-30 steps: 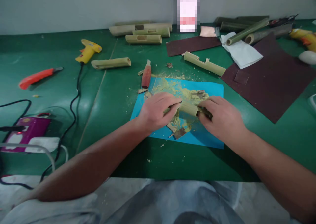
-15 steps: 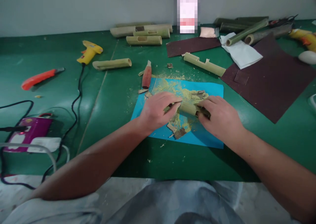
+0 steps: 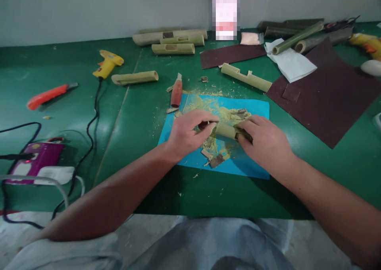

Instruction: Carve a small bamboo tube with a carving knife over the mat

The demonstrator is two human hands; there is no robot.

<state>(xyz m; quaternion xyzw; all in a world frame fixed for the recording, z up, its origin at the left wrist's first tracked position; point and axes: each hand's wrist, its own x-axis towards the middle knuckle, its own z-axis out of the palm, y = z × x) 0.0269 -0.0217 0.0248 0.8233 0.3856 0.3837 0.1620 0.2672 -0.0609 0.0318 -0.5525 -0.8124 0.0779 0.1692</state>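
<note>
A short bamboo tube lies across a blue sheet strewn with yellowish sawdust and small dark scraps. My right hand is closed around the tube's right end. At the left end, my left hand pinches a small dark piece, seemingly sandpaper, against the tube. Both hands rest low over the sheet.
On the green table lie a red-handled knife, a yellow glue gun with black cord, an orange cutter, several cut bamboo pieces, dark sandpaper sheets, white paper and a purple device.
My left hand's fingers have shifted slightly at the tube's left end, now showing a small dark piece in the pinch. The right hand and tube stay almost still.
</note>
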